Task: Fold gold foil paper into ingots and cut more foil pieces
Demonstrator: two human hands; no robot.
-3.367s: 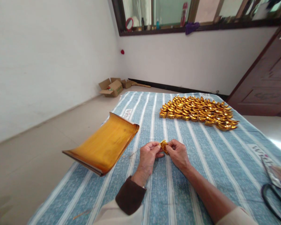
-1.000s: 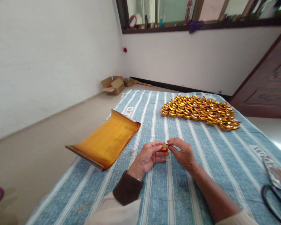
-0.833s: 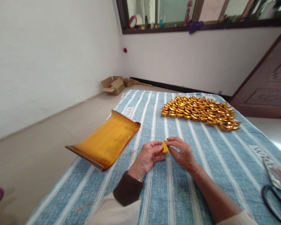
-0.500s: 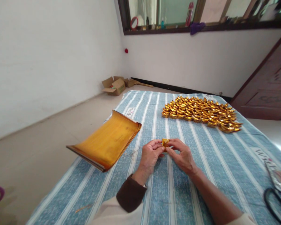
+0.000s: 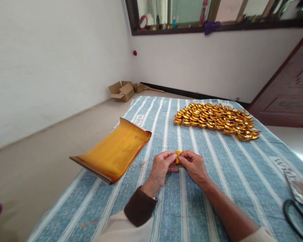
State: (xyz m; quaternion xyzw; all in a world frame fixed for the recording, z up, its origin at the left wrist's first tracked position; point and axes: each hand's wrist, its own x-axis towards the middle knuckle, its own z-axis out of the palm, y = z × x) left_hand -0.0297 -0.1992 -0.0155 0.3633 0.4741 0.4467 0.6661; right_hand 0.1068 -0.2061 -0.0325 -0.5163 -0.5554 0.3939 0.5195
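A small folded piece of gold paper point(image 5: 178, 155) is pinched between both hands just above the blue striped cloth point(image 5: 217, 174). My left hand point(image 5: 161, 167) grips its left side with thumb and fingers closed. My right hand point(image 5: 195, 165) grips its right side the same way. To the left lies a curled stack of gold paper sheets point(image 5: 114, 151), overhanging the cloth's edge. Farther back sits a dense group of several folded gold ingots point(image 5: 215, 120).
Black-handled scissors point(image 5: 296, 210) and a shiny sheet lie at the right edge. Open cardboard boxes point(image 5: 122, 90) stand on the floor by the far wall. A dark wooden door point(image 5: 290, 87) is at the right, a window ledge with bottles above.
The hands have kept turning and pressing the small gold piece between the fingertips, staying in nearly the same place. The camera shifted slightly. Stack and ingots have not moved.
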